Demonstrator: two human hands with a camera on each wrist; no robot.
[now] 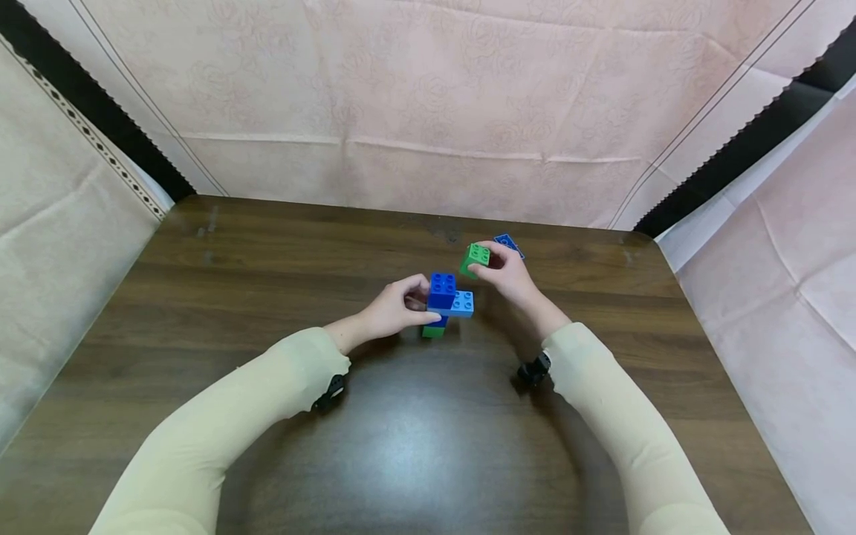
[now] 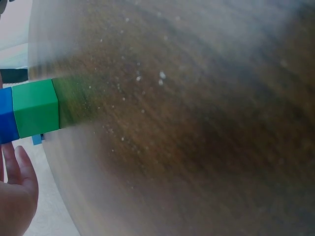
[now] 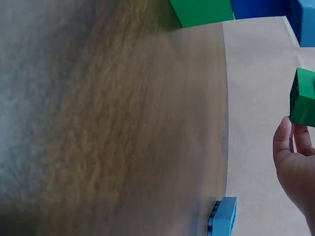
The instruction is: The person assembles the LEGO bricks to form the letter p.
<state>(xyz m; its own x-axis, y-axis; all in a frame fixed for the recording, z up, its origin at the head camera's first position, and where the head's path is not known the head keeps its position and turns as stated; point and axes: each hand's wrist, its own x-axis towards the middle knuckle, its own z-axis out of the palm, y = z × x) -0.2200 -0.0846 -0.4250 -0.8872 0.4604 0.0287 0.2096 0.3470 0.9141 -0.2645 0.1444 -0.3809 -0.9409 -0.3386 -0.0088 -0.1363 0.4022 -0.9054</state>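
Gripping a stack of bricks [image 1: 442, 291] with the left hand [image 1: 394, 307], pinching a green brick [image 1: 477, 255] with the right hand [image 1: 513, 281].
At left, stands on the table [image 1: 401, 438]; probably light and stiff, perhaps apt to tip toward the overhanging right side, so best held low; clasped from the left between thumb and bent fingers. Next rightward, slightly farther: likely light, hard, a little slick, best taken by opposite sides, studs free; nipped between thumb and fingers, parted only enough for the brick. Farthest right, just beyond that hand: a blue brick [image 1: 509, 242].
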